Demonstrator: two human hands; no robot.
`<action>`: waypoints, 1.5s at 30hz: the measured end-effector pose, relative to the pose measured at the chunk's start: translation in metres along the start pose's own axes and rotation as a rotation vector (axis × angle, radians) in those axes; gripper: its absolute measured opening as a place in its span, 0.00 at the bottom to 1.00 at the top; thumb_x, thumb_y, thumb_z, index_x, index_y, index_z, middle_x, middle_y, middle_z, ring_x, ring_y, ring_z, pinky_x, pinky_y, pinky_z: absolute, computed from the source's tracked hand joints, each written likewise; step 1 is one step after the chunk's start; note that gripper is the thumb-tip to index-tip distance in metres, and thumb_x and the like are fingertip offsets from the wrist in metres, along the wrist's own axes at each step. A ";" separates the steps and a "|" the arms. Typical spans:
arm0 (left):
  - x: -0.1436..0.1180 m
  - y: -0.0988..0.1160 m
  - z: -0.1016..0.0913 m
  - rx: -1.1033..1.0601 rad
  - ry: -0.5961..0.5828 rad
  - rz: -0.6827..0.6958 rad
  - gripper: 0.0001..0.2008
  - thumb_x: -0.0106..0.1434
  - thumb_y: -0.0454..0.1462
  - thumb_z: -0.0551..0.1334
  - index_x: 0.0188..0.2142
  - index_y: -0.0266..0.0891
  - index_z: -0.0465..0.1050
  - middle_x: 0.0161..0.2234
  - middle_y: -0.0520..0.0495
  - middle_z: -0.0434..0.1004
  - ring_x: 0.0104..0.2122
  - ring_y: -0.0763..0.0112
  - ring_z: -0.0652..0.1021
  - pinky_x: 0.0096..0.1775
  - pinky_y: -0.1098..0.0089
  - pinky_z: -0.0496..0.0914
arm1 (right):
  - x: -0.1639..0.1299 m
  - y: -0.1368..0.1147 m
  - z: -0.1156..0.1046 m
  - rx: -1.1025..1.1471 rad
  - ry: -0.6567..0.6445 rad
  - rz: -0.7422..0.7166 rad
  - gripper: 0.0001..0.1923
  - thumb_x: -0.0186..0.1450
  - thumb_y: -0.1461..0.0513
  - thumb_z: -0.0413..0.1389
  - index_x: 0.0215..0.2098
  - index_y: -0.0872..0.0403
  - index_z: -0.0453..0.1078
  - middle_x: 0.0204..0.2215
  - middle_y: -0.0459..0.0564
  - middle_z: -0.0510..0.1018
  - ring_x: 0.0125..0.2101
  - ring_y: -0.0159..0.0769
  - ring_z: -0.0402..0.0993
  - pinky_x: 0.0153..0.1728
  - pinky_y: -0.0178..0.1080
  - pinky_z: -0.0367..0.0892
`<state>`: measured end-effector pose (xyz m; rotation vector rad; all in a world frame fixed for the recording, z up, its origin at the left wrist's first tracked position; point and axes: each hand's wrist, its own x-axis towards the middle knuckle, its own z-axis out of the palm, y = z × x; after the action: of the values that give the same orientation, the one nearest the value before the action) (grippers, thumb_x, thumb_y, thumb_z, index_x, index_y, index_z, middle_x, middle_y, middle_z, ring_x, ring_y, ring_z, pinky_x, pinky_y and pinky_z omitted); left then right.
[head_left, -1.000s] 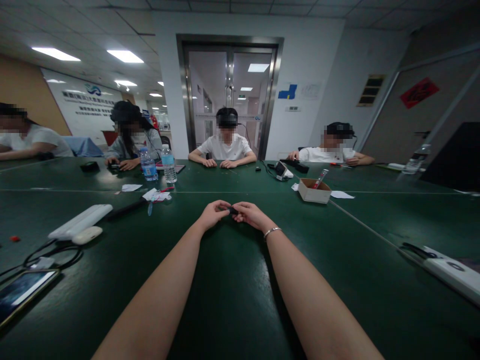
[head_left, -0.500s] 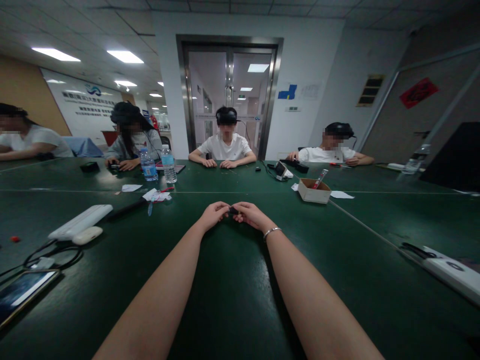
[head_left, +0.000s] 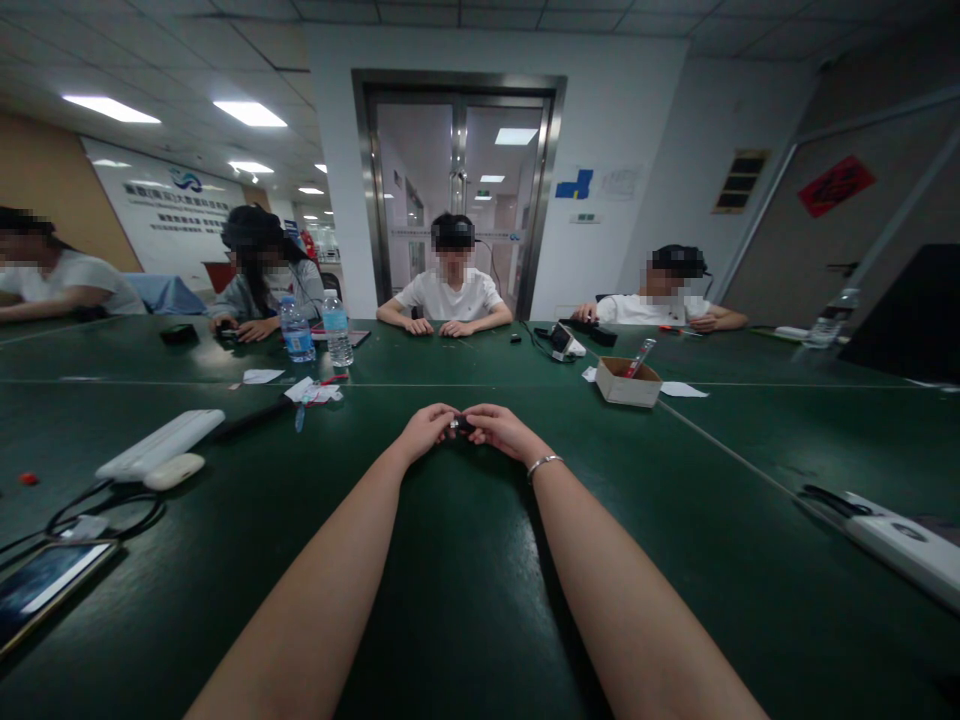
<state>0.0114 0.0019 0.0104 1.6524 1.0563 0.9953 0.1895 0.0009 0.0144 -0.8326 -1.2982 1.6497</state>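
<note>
Straight ahead, my two hands meet just above the green table (head_left: 480, 580). Between their fingertips is a small black object (head_left: 463, 424) with a bright silvery part at its left side; it is too small to name its kind. My left hand (head_left: 429, 430) pinches it from the left, its fingers bent around the silvery side. From the right, my right hand (head_left: 501, 430) grips the black part between thumb and fingers. A silver bracelet (head_left: 544, 465) circles my right wrist. Fingers cover much of the object.
Left lie a phone (head_left: 56, 590), a coiled cable, a white power bank (head_left: 163, 445) and paper scraps. Two water bottles (head_left: 337, 330) stand beyond. A small cardboard box (head_left: 628, 385) is at right, a white device (head_left: 904, 545) farther right. Several people sit across the table.
A silvery part of the small object now shows between my fingertips, where mostly black showed before. My hands and arms have stayed almost in place.
</note>
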 end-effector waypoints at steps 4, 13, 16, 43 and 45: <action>0.000 0.000 0.000 0.007 0.005 0.012 0.14 0.54 0.39 0.58 0.39 0.35 0.70 0.26 0.50 0.70 0.21 0.79 0.66 0.23 0.77 0.60 | -0.001 -0.001 0.000 0.005 0.004 0.001 0.07 0.58 0.71 0.58 0.36 0.61 0.70 0.25 0.50 0.75 0.21 0.27 0.72 0.21 0.27 0.70; 0.001 -0.002 0.001 0.036 0.013 0.005 0.14 0.54 0.41 0.58 0.38 0.35 0.70 0.24 0.51 0.69 0.20 0.78 0.66 0.23 0.76 0.60 | 0.002 0.001 -0.001 -0.020 0.001 -0.002 0.07 0.57 0.72 0.57 0.36 0.61 0.70 0.25 0.50 0.75 0.21 0.28 0.73 0.21 0.27 0.70; 0.001 -0.002 0.000 0.043 -0.006 0.007 0.14 0.56 0.41 0.56 0.39 0.35 0.70 0.23 0.51 0.69 0.20 0.78 0.66 0.23 0.76 0.60 | 0.002 0.001 -0.001 -0.011 0.004 0.002 0.08 0.57 0.72 0.57 0.36 0.61 0.70 0.25 0.50 0.75 0.22 0.28 0.73 0.22 0.27 0.70; 0.003 -0.006 0.001 0.071 0.002 0.014 0.15 0.58 0.42 0.54 0.40 0.35 0.69 0.24 0.51 0.69 0.20 0.79 0.66 0.22 0.76 0.60 | 0.005 0.005 -0.004 0.004 0.010 0.007 0.07 0.59 0.73 0.55 0.36 0.62 0.68 0.24 0.50 0.74 0.21 0.28 0.74 0.23 0.28 0.71; 0.002 -0.005 0.000 0.076 0.013 0.015 0.14 0.56 0.39 0.56 0.40 0.36 0.69 0.27 0.51 0.70 0.20 0.79 0.66 0.23 0.76 0.61 | 0.006 0.006 -0.004 0.006 0.018 0.009 0.07 0.58 0.73 0.56 0.36 0.62 0.69 0.24 0.50 0.74 0.21 0.29 0.74 0.23 0.28 0.71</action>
<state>0.0116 0.0051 0.0059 1.7197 1.1032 0.9874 0.1896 0.0072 0.0079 -0.8490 -1.2786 1.6491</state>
